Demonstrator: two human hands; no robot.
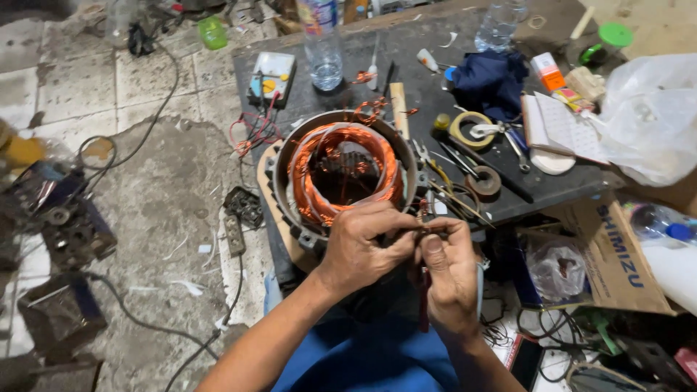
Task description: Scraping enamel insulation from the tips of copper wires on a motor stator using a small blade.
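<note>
A round motor stator (341, 168) with copper wire coils stands on the near edge of a dark workbench (428, 87). My left hand (361, 245) and my right hand (448, 272) meet at its near right rim, fingertips pinched together on thin copper wire ends. My right hand also holds a red-handled tool (424, 297) that points down along the palm; its tip is hidden between the fingers.
On the bench lie a multimeter (272, 78), a plastic bottle (323, 51), tape rolls (470, 129), pliers, a blue cloth (490, 80), a notebook (559, 127) and a white plastic bag (650, 116). A cardboard box (613, 254) sits at right. Cables and machine parts lie on the concrete floor at left.
</note>
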